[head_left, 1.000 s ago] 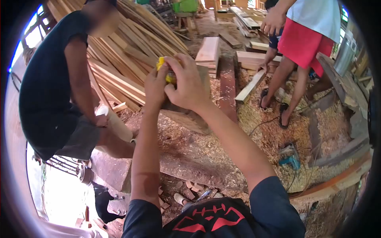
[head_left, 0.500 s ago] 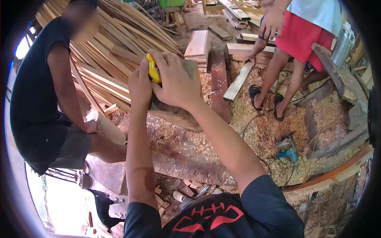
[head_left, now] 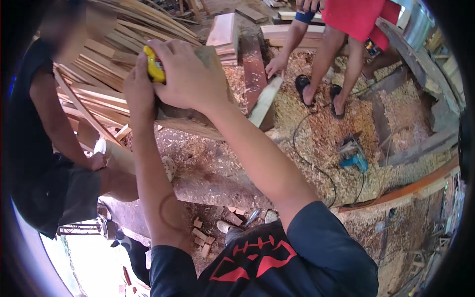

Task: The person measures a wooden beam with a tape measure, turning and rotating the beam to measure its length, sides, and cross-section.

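Both of my hands are together at the upper left of centre, over a thick wooden block [head_left: 190, 123]. Between them is a yellow tape measure [head_left: 154, 67] with dark parts. My left hand [head_left: 139, 91] is closed along its near left side, thumb up against it. My right hand [head_left: 190, 74] curls over it from the right, with fingers across the top and thumb below. The palms and the lower part of the tape measure are hidden. Whether any blade is drawn out cannot be seen.
A person [head_left: 49, 123] sits at the left. Another, in red shorts [head_left: 354, 17], bends with a hand on a light plank [head_left: 265, 101]. A blue power tool [head_left: 354, 159] and its cord lie in wood shavings. Stacked boards [head_left: 222, 37] and long strips [head_left: 94, 94] stand behind.
The view has shifted, so most of the scene sits further left and higher. My hands keep their hold on the tape measure. The bending person's plank has changed angle slightly.
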Available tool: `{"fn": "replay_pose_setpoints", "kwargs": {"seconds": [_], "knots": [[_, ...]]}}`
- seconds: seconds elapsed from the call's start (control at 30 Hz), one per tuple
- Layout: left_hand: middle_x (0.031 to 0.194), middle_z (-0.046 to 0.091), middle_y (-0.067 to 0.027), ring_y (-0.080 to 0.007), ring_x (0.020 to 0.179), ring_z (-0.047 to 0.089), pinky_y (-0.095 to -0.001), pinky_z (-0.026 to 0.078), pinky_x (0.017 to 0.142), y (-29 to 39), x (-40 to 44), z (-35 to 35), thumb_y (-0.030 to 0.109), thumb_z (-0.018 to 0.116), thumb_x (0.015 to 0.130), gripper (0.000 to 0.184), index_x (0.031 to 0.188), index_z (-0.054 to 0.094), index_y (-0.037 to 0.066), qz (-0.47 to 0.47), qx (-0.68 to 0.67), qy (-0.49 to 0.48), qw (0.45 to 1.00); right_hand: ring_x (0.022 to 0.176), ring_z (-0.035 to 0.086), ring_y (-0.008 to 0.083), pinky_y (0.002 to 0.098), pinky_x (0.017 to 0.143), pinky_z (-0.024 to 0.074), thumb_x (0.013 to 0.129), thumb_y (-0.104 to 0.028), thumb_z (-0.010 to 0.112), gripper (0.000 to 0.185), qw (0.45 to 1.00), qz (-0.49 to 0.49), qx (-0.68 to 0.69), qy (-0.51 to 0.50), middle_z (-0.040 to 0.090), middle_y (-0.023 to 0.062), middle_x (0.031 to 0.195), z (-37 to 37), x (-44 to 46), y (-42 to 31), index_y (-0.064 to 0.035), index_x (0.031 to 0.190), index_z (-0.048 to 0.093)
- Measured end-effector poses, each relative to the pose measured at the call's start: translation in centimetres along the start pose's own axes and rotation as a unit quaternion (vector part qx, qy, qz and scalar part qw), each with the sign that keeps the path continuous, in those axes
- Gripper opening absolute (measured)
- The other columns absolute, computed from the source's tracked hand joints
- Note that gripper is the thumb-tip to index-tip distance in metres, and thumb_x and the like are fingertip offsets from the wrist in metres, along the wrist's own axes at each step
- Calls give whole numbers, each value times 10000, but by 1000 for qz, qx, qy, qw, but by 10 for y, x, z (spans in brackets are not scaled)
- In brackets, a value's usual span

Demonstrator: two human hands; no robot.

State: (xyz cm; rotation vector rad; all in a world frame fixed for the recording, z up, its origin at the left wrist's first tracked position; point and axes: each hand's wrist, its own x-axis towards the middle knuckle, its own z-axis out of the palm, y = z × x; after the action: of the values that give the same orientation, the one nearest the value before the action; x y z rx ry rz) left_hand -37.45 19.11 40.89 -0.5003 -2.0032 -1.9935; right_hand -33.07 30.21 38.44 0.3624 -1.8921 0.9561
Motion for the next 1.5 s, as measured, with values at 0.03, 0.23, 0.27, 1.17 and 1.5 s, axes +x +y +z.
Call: {"fn": "replay_pose_setpoints", "kwargs": {"seconds": [0.03,0.23,0.27,1.17,1.5], "knots": [[917,666,-75,-123,789,599,-289,489,726,-1,1,0,374,543,1024,462,1049,674,-68,-3,-8,-8,1000,1225,475,422,464,1058,421,712,-145,700,708,1000,-1,-3,4,536,249,1241,1,0,2,-24,1370,467],[991,669,-99,-151,841,620,-306,495,751,-6,9,1,376,518,1032,463,1115,648,-60,-9,-22,-24,999,1197,503,402,458,1018,450,731,-178,718,720,1000,2,-12,15,546,208,1234,4,2,8,-50,1394,466],[999,669,-100,-153,848,621,-308,494,758,-6,9,2,369,518,1033,462,1130,645,-64,-14,-25,-22,999,1196,504,401,458,1018,451,730,-178,718,721,1000,0,-12,18,547,209,1235,4,3,9,-48,1393,466],[1134,621,-117,-185,1018,608,-321,503,903,-17,29,1,200,458,1051,295,1198,590,-19,78,-43,10,996,1189,549,367,432,1015,467,694,-175,739,683,999,1,-18,-40,565,135,1287,1,11,16,-138,1349,550],[1186,569,-160,-252,1106,569,-383,457,942,-15,29,7,253,442,1050,350,1196,578,-34,63,-11,3,998,1133,579,347,421,983,491,692,-186,740,620,1000,7,-27,-11,594,119,1257,8,9,19,-97,1285,584]]}}
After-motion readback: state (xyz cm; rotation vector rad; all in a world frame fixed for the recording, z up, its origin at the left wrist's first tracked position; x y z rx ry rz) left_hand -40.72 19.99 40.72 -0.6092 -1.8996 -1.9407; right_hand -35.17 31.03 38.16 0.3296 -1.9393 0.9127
